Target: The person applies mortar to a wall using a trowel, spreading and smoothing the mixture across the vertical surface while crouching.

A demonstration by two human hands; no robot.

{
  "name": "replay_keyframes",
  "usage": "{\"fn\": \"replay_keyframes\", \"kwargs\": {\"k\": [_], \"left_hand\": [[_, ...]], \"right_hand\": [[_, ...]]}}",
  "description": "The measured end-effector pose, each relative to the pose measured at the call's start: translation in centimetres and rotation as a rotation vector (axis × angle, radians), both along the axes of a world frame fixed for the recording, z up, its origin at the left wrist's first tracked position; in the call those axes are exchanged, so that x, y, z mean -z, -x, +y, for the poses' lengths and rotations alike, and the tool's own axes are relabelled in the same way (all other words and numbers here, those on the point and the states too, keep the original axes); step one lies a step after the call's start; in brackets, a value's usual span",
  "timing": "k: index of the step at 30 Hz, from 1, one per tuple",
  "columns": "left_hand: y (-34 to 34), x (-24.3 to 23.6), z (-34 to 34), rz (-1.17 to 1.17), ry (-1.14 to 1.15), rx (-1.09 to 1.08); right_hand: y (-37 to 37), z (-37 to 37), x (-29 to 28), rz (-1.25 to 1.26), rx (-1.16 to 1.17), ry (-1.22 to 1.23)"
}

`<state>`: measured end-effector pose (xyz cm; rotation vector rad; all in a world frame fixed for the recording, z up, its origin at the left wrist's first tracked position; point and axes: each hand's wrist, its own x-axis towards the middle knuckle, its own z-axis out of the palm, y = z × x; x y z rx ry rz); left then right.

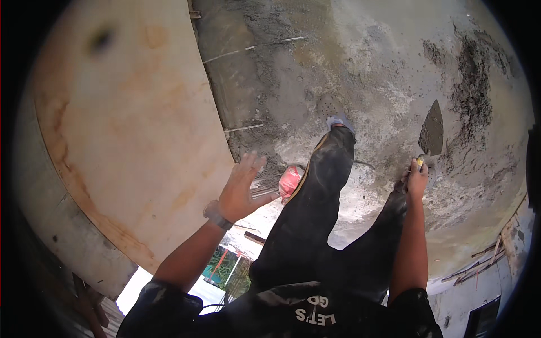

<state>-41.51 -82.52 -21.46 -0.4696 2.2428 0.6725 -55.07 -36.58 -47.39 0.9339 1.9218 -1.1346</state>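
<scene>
My right hand is closed round the yellow handle of a pointed trowel. The blade points away from me over the grey floor and looks coated with wet mortar. My left hand is held out with its fingers spread and nothing in it, a watch on its wrist. It is nearest to the edge of a large pale, stained panel; whether it touches the panel I cannot tell. To the right of that hand, a crumpled red and white bag shows partly behind my leg.
Rough, damp mortar covers the floor, with a darker heap at the far right. Thin rods stick out beside the panel's edge. My foot in a perforated shoe stands mid-floor. Loose sticks lie at the lower right.
</scene>
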Motion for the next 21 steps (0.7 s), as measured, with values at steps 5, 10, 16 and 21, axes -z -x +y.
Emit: {"fn": "replay_keyframes", "kwargs": {"k": [5,10,16,21], "left_hand": [[-1.6,5.6,21.1,-0.362,-0.246,-0.067],[-3.7,8.1,30.6,-0.205,-0.027,0.007],[-4.0,8.8,34.5,-0.188,0.058,0.077],[-2.3,10.5,37.4,-0.222,0.088,0.107]], "right_hand": [[-3.8,10.1,0.6,0.016,0.178,0.070],[-7.2,21.6,3.4,-0.036,0.367,0.061],[-12.2,41.3,8.7,-0.053,0.845,-0.132],[-16.3,48.1,20.5,-0.057,1.185,-0.317]]}}
